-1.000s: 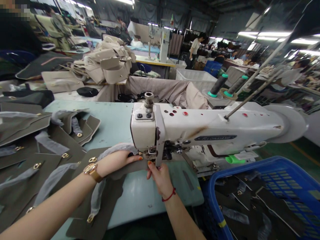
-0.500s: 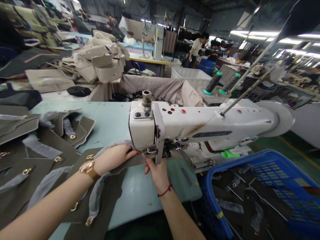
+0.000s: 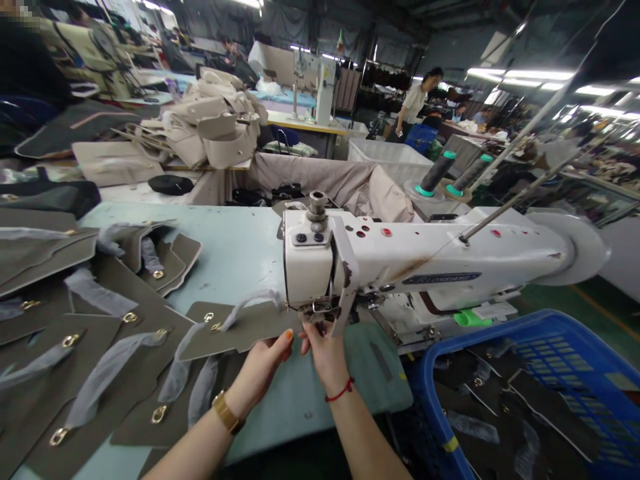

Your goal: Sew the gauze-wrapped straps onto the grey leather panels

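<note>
A grey-brown bag panel (image 3: 230, 330) with a gold ring and a pale wrapped strap lies on the table, its right end running under the head of a white sewing machine (image 3: 400, 260). My left hand (image 3: 263, 367), a gold watch at the wrist, is curled at the panel's front edge, thumb upward. Whatever may be between its fingers is hidden. Just below the needle area, my right hand (image 3: 325, 357), with a red cord bracelet, has its fingertips drawn together. The machine's front bar partly covers them, and I cannot see what they grip.
Several similar panels (image 3: 110, 287) with wrapped straps overlap on the left of the pale table (image 3: 240, 240). A blue plastic basket (image 3: 425, 393) of panels stands at the right. Thread cones (image 3: 435, 173) stand behind the machine; beige bag pieces (image 3: 215, 127) are heaped behind left.
My left hand has come off the panel beside the needle and moved down toward me. My right hand stays near the needle. The view has shifted slightly left.
</note>
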Demonstrator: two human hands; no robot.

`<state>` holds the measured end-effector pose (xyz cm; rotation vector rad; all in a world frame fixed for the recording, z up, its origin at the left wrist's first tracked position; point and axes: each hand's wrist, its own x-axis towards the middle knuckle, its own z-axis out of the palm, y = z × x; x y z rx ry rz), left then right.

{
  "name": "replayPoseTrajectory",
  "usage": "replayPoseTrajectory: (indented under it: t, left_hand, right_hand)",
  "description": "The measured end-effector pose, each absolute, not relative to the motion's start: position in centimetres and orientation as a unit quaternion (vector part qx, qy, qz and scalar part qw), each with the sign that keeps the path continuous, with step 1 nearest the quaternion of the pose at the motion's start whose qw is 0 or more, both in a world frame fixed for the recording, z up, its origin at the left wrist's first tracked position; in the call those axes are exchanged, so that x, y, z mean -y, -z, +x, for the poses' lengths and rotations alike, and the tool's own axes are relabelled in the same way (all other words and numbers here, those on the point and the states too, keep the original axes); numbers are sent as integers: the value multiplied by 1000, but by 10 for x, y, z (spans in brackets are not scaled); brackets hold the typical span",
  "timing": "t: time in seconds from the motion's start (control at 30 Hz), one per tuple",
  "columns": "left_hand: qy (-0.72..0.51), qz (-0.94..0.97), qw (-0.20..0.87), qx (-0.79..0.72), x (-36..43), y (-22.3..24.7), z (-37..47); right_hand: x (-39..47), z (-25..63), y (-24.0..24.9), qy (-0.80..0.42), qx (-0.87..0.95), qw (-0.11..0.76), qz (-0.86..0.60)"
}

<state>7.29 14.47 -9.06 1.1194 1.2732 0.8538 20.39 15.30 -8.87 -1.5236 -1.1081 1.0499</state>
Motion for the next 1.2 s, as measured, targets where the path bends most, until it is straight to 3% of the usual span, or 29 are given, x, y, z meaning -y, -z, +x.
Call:
replayPoseTrajectory:
  t: [0.23, 0.67, 1.2]
  left_hand:
    - [-263, 461, 552, -643, -159, 75, 70]
    - [-214, 483, 545, -651, -162, 65, 72]
    - [-240, 449, 566, -648, -165, 77, 74]
  right_hand:
    - [-145, 205, 85, -395, 469, 478, -629]
    - [-138, 195, 78, -402, 408, 528, -627]
    - [-146, 194, 83, -398, 396, 515, -648]
